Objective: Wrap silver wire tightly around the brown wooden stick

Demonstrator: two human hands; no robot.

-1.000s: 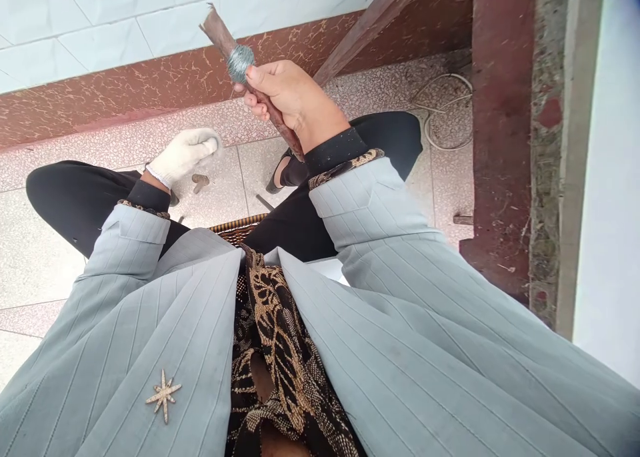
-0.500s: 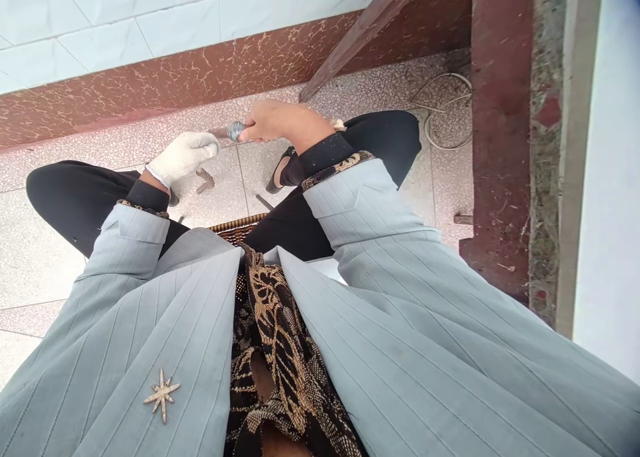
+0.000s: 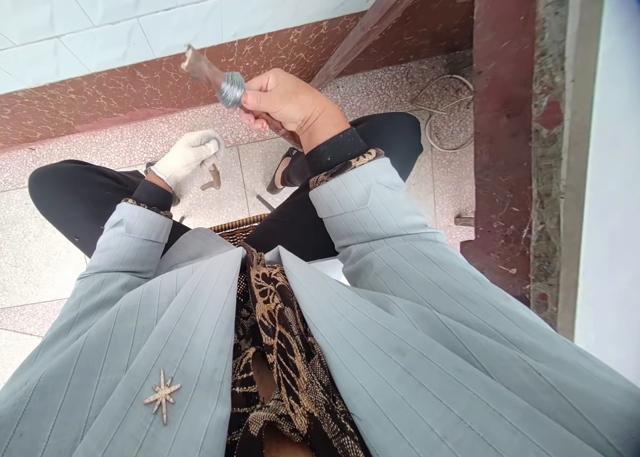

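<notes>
Gripping a stiff, wire-bound wooden tool (image 3: 220, 82) by its handle, right hand (image 3: 280, 104) closed; gloved left hand (image 3: 187, 156) pins a small piece (image 3: 213, 177) on the floor.

- Your floor (image 3: 45, 257) is speckled pinkish-grey terrazzo tile with thin grout lines; it meets a red-brown marbled skirting (image 3: 125, 90) at the far edge.
- A small brown piece (image 3: 213, 177) lies on the tile just beside your gloved left hand (image 3: 187, 154), which rests down at the floor; contact between the two cannot be told.
- A short dark sliver (image 3: 265, 202) lies on the tile near your shoe (image 3: 285, 170).
- A loop of pale wire (image 3: 445, 110) lies on the floor by the red post (image 3: 500, 144).
- Debris specks sit along the post base.
</notes>
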